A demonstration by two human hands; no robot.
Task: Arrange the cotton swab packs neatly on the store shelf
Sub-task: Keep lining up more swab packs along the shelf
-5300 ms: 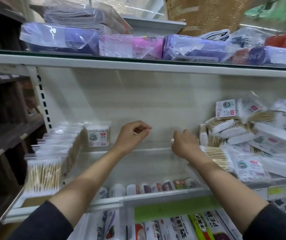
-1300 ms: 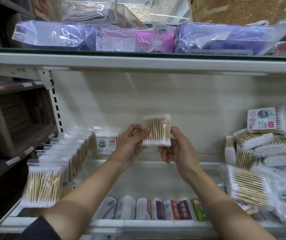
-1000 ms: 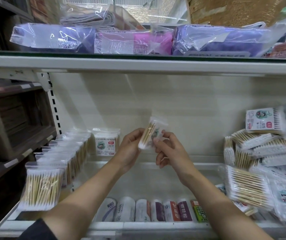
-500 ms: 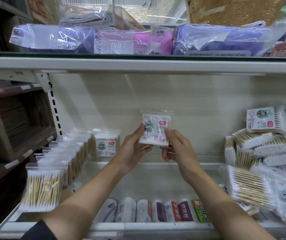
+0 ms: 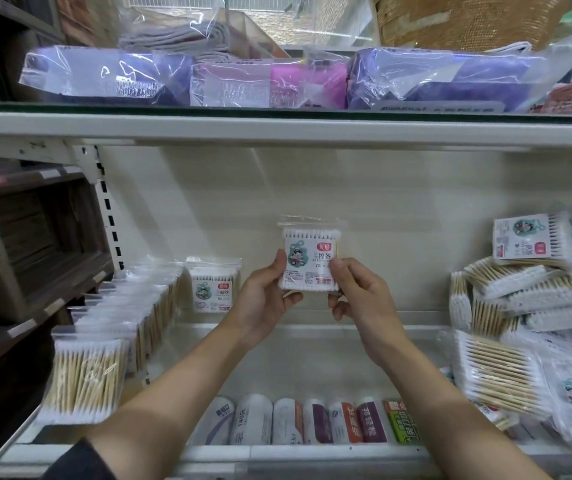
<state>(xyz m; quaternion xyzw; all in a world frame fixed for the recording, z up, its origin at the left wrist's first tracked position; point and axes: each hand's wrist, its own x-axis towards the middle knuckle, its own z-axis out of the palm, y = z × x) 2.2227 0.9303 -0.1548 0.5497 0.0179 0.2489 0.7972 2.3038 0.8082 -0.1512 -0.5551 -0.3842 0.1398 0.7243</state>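
1. Holding one pack (image 5: 308, 259) upright in the air over the middle of the shelf (image 5: 298, 351), label toward me, I have my left hand (image 5: 263, 296) pinching its lower left edge and my right hand (image 5: 364, 299) pinching its lower right corner.
2. A tidy row (image 5: 128, 323) of upright packs runs along the shelf's left edge, and one more pack (image 5: 213, 289) stands at the back edge just beside it.
3. A loose heap (image 5: 526, 306) crowds the right end.
4. Risk, as I judge it: the film is slick and I grip only by fingertips, so the pack could slip as I reach in.
5. Set down alone on the bare middle, it may topple; it likely needs a neighbour to lean on.
6. Reaching right, my forearm could brush the heap and send packs sliding off the front edge.
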